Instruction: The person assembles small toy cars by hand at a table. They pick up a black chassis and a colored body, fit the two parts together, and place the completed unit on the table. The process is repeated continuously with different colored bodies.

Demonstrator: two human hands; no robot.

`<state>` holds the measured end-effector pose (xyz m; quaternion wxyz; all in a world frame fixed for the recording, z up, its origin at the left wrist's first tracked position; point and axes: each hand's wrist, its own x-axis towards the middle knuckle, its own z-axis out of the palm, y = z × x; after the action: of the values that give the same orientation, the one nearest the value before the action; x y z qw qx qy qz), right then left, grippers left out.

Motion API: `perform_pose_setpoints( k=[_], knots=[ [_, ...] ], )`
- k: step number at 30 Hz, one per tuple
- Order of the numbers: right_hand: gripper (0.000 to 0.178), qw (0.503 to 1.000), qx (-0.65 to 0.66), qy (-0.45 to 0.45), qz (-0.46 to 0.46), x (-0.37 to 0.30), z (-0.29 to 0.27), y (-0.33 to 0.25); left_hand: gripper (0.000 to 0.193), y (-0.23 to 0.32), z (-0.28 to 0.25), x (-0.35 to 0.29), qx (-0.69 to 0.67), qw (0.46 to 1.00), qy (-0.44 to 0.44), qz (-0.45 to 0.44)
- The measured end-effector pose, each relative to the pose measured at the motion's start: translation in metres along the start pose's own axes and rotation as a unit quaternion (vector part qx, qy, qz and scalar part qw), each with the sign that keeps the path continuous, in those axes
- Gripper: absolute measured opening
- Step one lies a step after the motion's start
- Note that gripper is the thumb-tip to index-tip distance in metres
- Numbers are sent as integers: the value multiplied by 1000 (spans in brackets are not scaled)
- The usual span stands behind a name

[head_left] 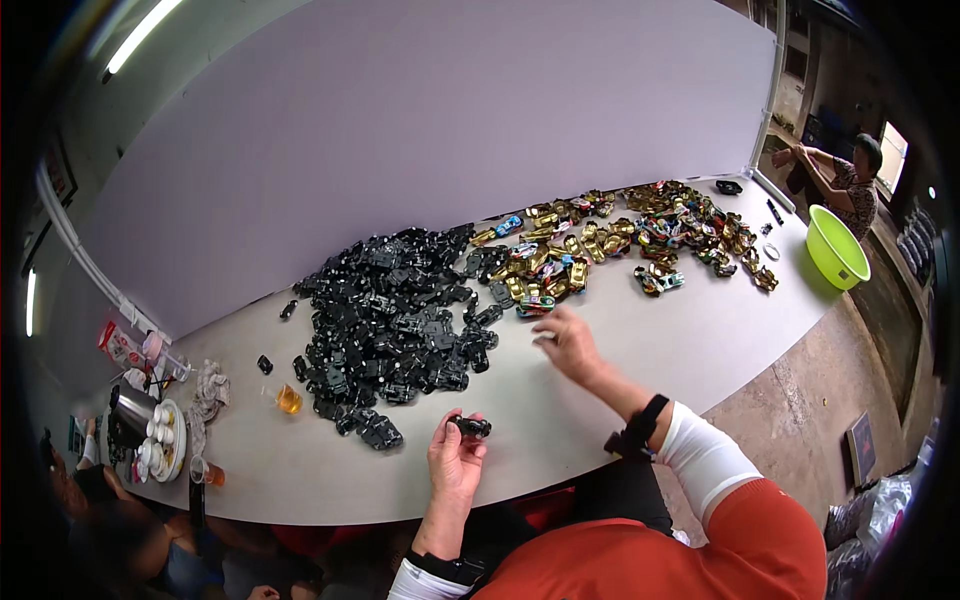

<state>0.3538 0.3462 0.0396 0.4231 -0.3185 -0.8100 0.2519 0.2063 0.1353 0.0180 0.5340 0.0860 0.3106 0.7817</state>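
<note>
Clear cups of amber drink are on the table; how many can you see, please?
2: one cup beside the black heap, another cup near the front-left edge of the table; others may be hidden.

A small black toy-car part (470,427) lies crosswise in the left grip (456,462); glossy gold-coloured shells (578,274) lie heaped beyond.

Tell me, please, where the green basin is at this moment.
In the head view, the green basin is at the far right, by the right end of the table, just right of a small pale ring.
</note>
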Motion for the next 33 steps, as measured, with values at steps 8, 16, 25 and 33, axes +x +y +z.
perform_pose_setpoints(
  k=[8,16,25,33],
  knots=[
    [13,943,-270,-192,24,79,7,33,42,-3,-3,-19,37,998,-44,-29],
    [28,966,-154,-206,9,55,-24,45,39,-8,2,-18,12,991,-128,-27],
    [22,974,-182,-133,-14,29,-38,15,36,-11,-3,-21,52,988,-143,-1],
    [13,971,32,-202,123,-5,-40,14,48,-10,4,-20,29,987,-149,-55]
  ],
)
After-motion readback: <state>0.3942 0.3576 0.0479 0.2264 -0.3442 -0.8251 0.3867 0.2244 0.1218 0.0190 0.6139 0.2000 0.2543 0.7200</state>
